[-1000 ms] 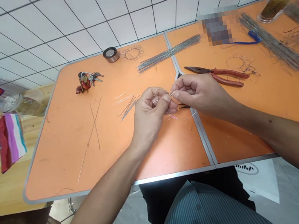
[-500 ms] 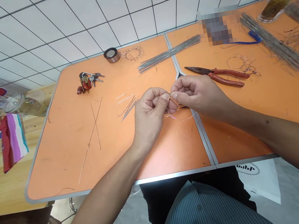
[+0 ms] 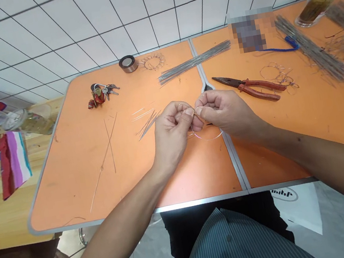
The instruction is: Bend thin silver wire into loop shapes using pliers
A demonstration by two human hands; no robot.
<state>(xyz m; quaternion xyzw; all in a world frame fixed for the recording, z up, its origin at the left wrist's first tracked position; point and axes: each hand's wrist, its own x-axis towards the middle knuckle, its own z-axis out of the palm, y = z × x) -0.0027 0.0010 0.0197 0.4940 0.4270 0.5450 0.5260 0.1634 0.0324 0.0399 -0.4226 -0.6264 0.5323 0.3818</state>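
Both hands meet over the orange table (image 3: 179, 172), fingertips almost touching. My left hand (image 3: 176, 124) pinches a thin wire (image 3: 211, 138), which bows out below the fingers in a loose curve with a small pink part near its left end. My right hand (image 3: 219, 108) pinches the same wire close by, thumb against forefinger. The exact spot between the fingertips is hidden. Left of my left hand lie several short cut wires (image 3: 148, 124). Just beyond my right hand rest pliers with red handles (image 3: 249, 87).
A bundle of straight wires (image 3: 195, 61) lies at the back, near a roll of tape (image 3: 128, 64) and a wire ring (image 3: 152, 62). Keys (image 3: 103, 93) sit back left. More wire bundles (image 3: 312, 48) and a glass of drink (image 3: 316, 5) stand right. Two long wires (image 3: 103, 162) lie left.
My right hand has shifted very slightly left. The wire's curve below the fingers now shows more fully. Both pinches stay closed.
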